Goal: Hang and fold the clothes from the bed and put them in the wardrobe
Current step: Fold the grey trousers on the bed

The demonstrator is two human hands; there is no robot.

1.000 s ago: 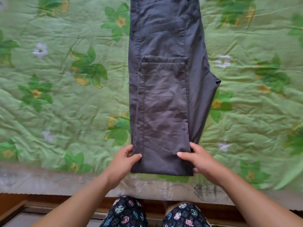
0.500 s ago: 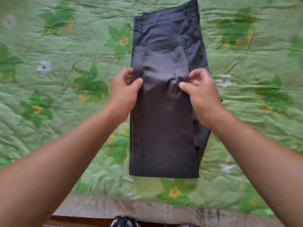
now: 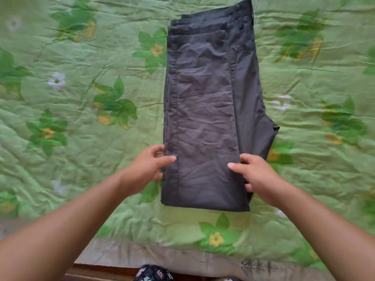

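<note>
- One green quilt [image 3: 67,159], printed with leaves and flowers, is spread creased over the bed; a grey border [image 3: 162,254] is seen along its near edge.
- The left hand [image 3: 146,169] is set at the left edge of the trousers, thumb laid on top and fingers curled round the edge, apparently pinching the cloth.
- One pair of dark grey trousers [image 3: 207,118] is laid folded in layers at the middle of the quilt, waistband farthest away.
- The right hand [image 3: 257,173] is set at the right edge, thumb on top, fingers curled round the layers.
</note>
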